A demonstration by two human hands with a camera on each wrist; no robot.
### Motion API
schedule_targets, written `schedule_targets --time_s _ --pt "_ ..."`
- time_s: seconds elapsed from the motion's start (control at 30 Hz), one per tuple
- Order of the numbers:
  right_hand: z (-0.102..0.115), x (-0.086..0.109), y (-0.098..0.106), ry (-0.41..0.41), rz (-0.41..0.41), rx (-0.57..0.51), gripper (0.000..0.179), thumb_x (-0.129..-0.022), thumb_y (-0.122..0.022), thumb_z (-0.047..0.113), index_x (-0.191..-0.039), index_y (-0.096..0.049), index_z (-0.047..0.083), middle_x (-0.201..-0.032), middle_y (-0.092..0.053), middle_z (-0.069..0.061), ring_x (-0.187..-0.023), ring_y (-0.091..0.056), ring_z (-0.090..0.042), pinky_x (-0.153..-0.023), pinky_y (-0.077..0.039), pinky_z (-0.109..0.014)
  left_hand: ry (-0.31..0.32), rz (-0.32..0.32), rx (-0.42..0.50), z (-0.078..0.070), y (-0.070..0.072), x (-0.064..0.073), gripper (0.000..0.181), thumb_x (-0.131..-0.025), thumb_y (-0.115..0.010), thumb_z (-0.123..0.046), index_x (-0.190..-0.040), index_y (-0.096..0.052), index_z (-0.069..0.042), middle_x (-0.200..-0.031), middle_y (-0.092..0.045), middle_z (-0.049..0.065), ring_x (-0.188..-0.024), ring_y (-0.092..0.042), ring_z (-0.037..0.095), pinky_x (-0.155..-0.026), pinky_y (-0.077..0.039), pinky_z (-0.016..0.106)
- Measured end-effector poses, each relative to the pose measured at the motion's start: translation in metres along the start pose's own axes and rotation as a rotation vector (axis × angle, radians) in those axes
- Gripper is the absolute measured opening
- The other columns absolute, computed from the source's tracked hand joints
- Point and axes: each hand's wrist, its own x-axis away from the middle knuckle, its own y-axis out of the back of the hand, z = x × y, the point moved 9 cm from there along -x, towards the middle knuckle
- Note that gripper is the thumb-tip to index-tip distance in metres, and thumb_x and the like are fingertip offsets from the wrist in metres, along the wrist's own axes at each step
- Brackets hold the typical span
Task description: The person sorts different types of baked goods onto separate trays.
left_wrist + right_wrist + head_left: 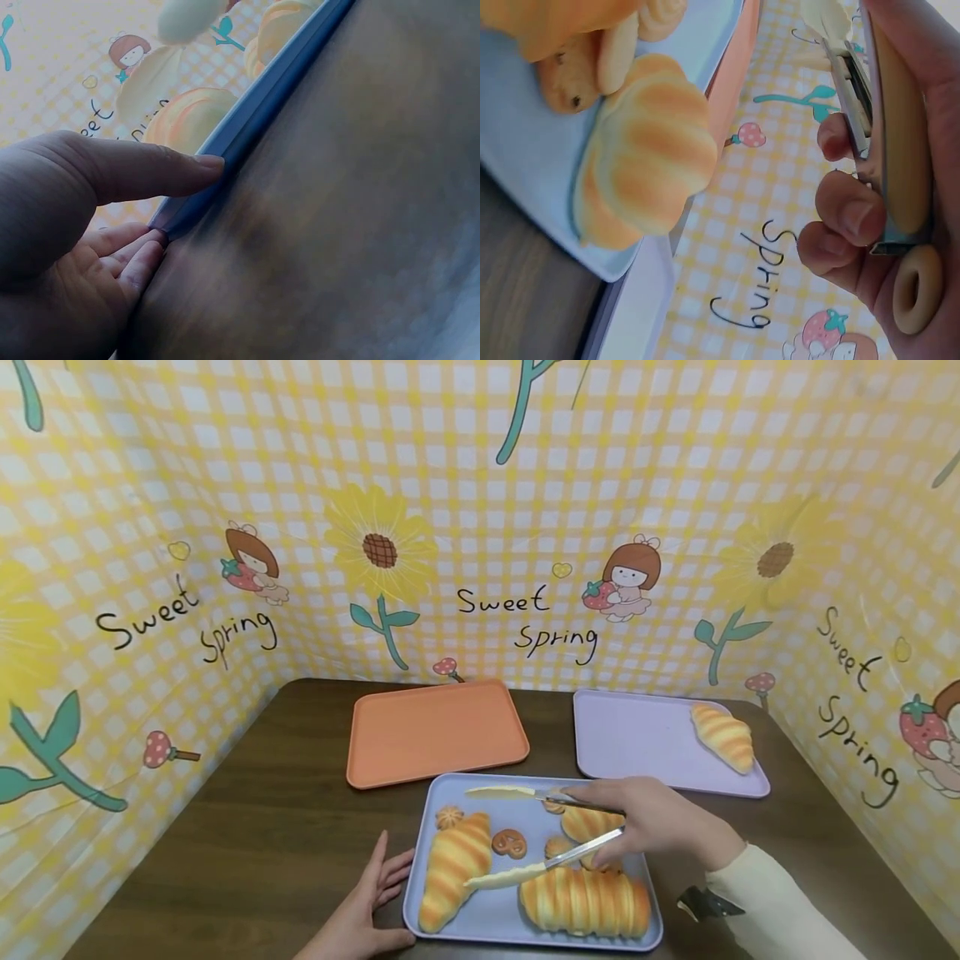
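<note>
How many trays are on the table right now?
3. The orange tray is at the back left, the purple tray at the back right, and the blue tray in front, beside the left hand. Any stacked underneath would be hidden.

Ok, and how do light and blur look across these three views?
Head view: bright, with lettering on the checked backdrop legible; left wrist view: dim, the left hand shadowed and the tabletop badly blurred; right wrist view: striped bread roll fairly clear, pale tips of the tongs washed out.
</note>
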Motion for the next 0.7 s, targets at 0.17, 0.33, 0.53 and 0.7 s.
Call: schedule_targets --time_s 0.17,0.33,0.53,0.7 --pt "0.006 -0.011 -0.005 0.024 0.064 -0.035 0.084 -0.073 -0.083 0.053 -0.142 -0.058 0.012 -0.123 -0.067 0.003 -0.104 -0.063 -0.013 -0.083 -0.053 -0.037 -0.023 0.003 0.004 -0.001 -0.002 0.0 0.124 -0.084 -0.078 -0.007 -0.145 0.029 0.008 -0.143 -0.016 0.053 -0.13 -0.032 -0.01 -0.099 -0.035 0.014" --pt "0.011 -0.019 -0.008 0.074 0.059 -0.006 0.082 -0.071 -0.085 0.052 -0.139 -0.061 0.012 -0.114 -0.069 0.004 -0.091 -0.064 -0.011 -0.076 -0.053 -0.033 -0.057 0.002 -0.008 -0.002 -0.001 0.0 0.123 -0.084 -0.077 -0.004 -0.147 0.029 0.004 -0.142 -0.016 0.054 -0.131 -0.032 -0.009 -0.099 -0.035 0.014" --pt "0.017 -0.027 -0.014 0.13 0.051 0.058 0.083 -0.07 -0.082 0.057 -0.137 -0.063 0.012 -0.125 -0.067 0.005 -0.099 -0.066 -0.012 -0.079 -0.054 -0.034 -0.077 0.001 -0.015 -0.002 -0.001 0.0 0.124 -0.084 -0.077 -0.003 -0.148 0.029 0.002 -0.141 -0.017 0.054 -0.132 -0.032 -0.009 -0.1 -0.035 0.014" --pt "0.015 -0.028 -0.017 0.115 0.074 0.052 0.081 -0.07 -0.083 0.055 -0.136 -0.064 0.012 -0.121 -0.069 0.002 -0.097 -0.066 -0.013 -0.079 -0.054 -0.034 -0.038 0.006 0.002 0.0 0.0 -0.001 0.124 -0.084 -0.077 -0.005 -0.146 0.029 0.006 -0.143 -0.015 0.054 -0.13 -0.032 -0.01 -0.099 -0.035 0.014"
